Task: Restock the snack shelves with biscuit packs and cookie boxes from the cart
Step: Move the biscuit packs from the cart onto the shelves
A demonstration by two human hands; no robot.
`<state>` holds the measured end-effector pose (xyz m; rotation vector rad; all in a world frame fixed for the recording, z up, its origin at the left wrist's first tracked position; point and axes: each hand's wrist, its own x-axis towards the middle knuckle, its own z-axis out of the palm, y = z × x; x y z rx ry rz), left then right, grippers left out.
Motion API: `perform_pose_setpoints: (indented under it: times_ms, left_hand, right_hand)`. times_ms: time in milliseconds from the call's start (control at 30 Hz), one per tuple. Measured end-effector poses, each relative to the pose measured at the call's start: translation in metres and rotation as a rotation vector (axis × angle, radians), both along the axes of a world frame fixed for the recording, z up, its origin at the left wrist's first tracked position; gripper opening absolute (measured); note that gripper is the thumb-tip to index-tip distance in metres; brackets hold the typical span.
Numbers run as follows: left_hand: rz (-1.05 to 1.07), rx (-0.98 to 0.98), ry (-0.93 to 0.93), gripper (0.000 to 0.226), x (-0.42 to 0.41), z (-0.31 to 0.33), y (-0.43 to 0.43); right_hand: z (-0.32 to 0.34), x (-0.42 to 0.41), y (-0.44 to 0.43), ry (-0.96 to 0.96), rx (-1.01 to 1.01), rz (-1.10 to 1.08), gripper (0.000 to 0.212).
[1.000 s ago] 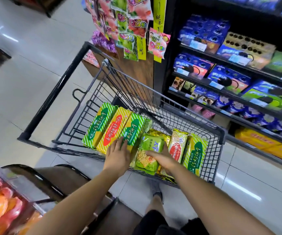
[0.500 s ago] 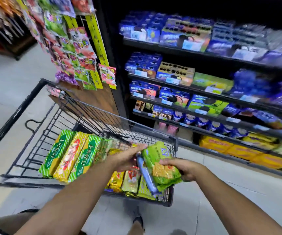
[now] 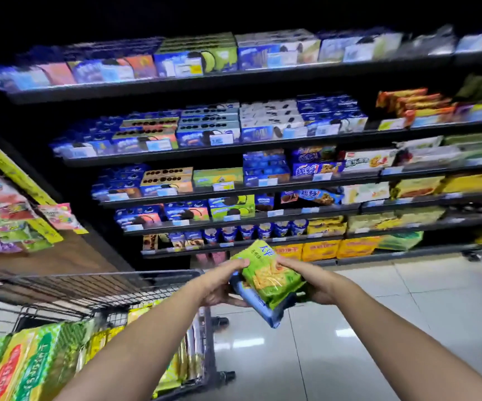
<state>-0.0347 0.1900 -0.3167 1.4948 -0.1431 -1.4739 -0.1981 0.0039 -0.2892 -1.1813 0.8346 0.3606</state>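
Note:
I hold a green biscuit pack point(image 3: 267, 274) stacked on a blue pack point(image 3: 255, 302) in front of me, above the floor and to the right of the cart. My left hand point(image 3: 221, 285) grips their left side. My right hand point(image 3: 310, 280) grips the right side. The wire cart point(image 3: 83, 287) stands at lower left with several green and yellow striped biscuit packs point(image 3: 22, 369) inside. The snack shelves point(image 3: 234, 169) rise ahead, filled with blue cookie boxes and yellow packs.
A hanging rack of candy bags point(image 3: 8, 209) on a wooden end panel stands at left, behind the cart. Glossy tiled floor point(image 3: 378, 314) stretches to the right below the shelves. A shoe point(image 3: 219, 321) shows beside the cart's front corner.
Both hands lifted the green and blue packs out of the cart and carried them right and up. My view swung up from the cart toward the shelves.

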Motion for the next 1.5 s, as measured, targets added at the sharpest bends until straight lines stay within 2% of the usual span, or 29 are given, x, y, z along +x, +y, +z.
perform_pose_setpoints:
  times_ms: [67,200,400,433,567,667,800,867,1033,1167,1300,1500]
  left_hand:
    - [0.08,-0.01,0.014,0.051,-0.018,0.009,-0.035]
    - [0.181,-0.071,0.067,0.056,-0.054,0.023,-0.095]
    - [0.085,-0.178,0.003,0.036,-0.091,0.038,-0.165]
    - [0.032,-0.21,-0.012,0.039,-0.091,0.041,-0.175]
    - [-0.188,-0.27,-0.127,0.08,-0.078,0.05,-0.212]
    - [-0.229,-0.302,-0.162,0.079,-0.071,0.051,-0.246]
    - [-0.22,-0.294,-0.187,0.048,-0.07,0.045,-0.29]
    - [-0.213,-0.272,-0.204,0.04,-0.072,0.045,-0.31]
    - [-0.209,-0.232,-0.257,0.041,-0.083,0.048,-0.363]
    - [-0.157,-0.214,-0.345,0.05,-0.103,0.055,-0.413]
    - [-0.169,-0.219,-0.415,0.044,-0.131,0.073,-0.476]
    - [-0.165,-0.255,-0.733,0.037,-0.188,0.123,-0.579]
  right_hand:
    - [0.007,-0.032,-0.033,-0.016,-0.002,-0.099,0.079]
    - [0.019,-0.081,-0.071,-0.092,0.051,-0.3,0.077]
    - [0.026,-0.1,-0.094,-0.184,0.047,-0.567,0.089]
    - [0.027,-0.102,-0.1,-0.19,0.032,-0.595,0.088]
    - [0.035,-0.111,-0.132,-0.19,-0.009,-0.7,0.07]
    - [0.041,-0.118,-0.158,-0.194,-0.035,-0.792,0.056]
    - [0.047,-0.126,-0.191,-0.222,-0.07,-0.817,0.044]
    - [0.047,-0.135,-0.209,-0.229,-0.084,-0.846,0.041]
    - [0.044,-0.158,-0.256,-0.179,-0.158,-0.896,0.054]
    - [0.042,-0.179,-0.308,-0.243,-0.199,-0.924,0.068]
    - [0.05,-0.214,-0.378,-0.269,-0.277,-0.847,0.064]
    - [0.1,-0.279,-0.496,-0.218,-0.54,-0.642,0.051]
